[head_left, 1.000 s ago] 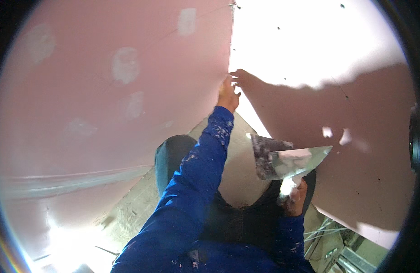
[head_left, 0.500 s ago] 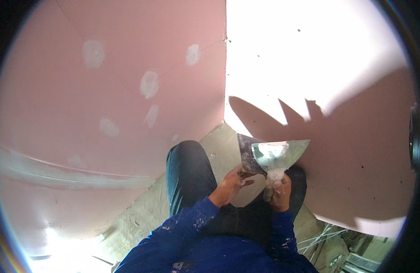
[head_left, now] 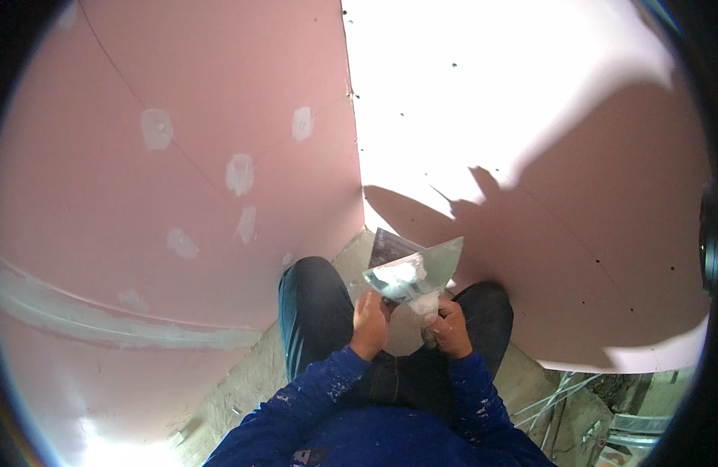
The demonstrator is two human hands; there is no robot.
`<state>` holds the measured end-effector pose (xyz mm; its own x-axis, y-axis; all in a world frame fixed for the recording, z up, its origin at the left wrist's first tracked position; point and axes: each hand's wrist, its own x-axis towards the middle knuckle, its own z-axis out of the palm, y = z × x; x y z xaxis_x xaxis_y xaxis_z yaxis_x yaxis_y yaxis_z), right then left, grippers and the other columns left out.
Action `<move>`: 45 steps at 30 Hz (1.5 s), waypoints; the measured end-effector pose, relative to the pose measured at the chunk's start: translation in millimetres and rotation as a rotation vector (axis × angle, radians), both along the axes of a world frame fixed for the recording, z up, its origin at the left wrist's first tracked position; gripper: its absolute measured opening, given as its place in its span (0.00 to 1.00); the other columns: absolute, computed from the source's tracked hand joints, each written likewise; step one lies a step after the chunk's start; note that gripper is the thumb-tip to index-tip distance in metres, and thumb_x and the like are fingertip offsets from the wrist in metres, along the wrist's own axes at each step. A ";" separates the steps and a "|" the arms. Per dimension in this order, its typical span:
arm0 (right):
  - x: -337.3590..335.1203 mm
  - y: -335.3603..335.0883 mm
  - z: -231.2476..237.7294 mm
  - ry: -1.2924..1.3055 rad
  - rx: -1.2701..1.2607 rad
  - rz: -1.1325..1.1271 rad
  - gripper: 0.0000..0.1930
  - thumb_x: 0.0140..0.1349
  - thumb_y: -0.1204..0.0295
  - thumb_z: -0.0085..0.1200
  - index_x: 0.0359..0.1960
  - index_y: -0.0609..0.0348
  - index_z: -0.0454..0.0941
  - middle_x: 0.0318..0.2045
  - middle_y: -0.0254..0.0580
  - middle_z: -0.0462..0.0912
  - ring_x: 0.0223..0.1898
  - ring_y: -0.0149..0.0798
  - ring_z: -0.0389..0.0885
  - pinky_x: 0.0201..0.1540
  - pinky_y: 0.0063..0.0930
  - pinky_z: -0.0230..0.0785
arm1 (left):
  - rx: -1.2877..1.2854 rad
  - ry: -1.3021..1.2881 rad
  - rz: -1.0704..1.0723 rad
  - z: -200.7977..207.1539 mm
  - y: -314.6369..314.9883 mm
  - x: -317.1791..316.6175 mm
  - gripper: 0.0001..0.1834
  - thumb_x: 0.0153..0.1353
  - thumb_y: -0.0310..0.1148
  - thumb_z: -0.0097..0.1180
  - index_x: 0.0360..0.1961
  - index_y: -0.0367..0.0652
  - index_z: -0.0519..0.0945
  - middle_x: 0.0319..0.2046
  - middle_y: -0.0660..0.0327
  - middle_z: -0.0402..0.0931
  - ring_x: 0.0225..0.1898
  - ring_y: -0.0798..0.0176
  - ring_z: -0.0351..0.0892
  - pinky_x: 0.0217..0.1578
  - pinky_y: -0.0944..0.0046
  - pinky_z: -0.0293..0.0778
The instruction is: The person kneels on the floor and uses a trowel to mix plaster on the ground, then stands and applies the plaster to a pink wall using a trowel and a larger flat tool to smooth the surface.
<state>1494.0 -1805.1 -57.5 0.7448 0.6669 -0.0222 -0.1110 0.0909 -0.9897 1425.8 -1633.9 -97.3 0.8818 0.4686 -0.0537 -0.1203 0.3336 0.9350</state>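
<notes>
In front of my knees, my right hand (head_left: 451, 330) is closed around the handle of a wide putty knife (head_left: 443, 263). White compound (head_left: 401, 272) lies on its pale, fan-shaped blade, and more is caked around the base by the handle. My left hand (head_left: 369, 324) grips a second, darker putty knife (head_left: 390, 246); its handle is mostly hidden by my fingers. The dark blade sits partly behind the pale one, so I cannot tell whether the two touch. Both blades point up toward the wall corner.
Pink drywall (head_left: 195, 210) on the left bears several white filler patches and a long filled seam (head_left: 141, 327). Brightly lit drywall (head_left: 421, 86) with dark screw holes and shadows stands right. Metal profiles (head_left: 643, 426) and thin rods (head_left: 552, 403) lie on the floor at lower right.
Both putty knives have shifted left in the picture. The pale blade has tilted, its right corner now higher, and my left hand has come upright beside it. The view has also moved.
</notes>
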 end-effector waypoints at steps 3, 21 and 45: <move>-0.8 1.1 3.0 -0.024 -0.065 0.082 0.24 0.61 0.54 0.60 0.45 0.65 0.80 0.37 0.40 0.83 0.39 0.32 0.79 0.44 0.31 0.72 | -0.770 -0.093 0.264 -6.9 41.4 13.4 0.14 0.66 0.35 0.48 0.45 0.36 0.76 0.41 0.54 0.80 0.46 0.50 0.80 0.49 0.50 0.74; 34.6 60.1 64.2 0.144 0.221 -0.064 0.24 0.68 0.50 0.51 0.47 0.62 0.72 0.30 0.40 0.80 0.21 0.30 0.78 0.22 0.22 0.71 | -0.642 -0.153 0.176 92.0 94.9 -60.2 0.17 0.65 0.36 0.53 0.52 0.40 0.77 0.44 0.58 0.83 0.42 0.57 0.85 0.48 0.55 0.81; -12.8 51.2 47.9 0.286 0.258 -0.103 0.10 0.64 0.63 0.55 0.38 0.56 0.79 0.19 0.33 0.77 0.15 0.27 0.73 0.15 0.19 0.60 | -0.425 0.066 0.007 161.5 61.3 -70.3 0.09 0.64 0.38 0.55 0.40 0.47 0.80 0.26 0.65 0.80 0.28 0.63 0.81 0.30 0.60 0.80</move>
<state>1481.3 -1753.9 -9.7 0.7962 0.5997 -0.0798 -0.3561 0.3580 -0.8632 1355.5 -1572.6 64.2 0.8668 0.3988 -0.2994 -0.0689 0.6904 0.7202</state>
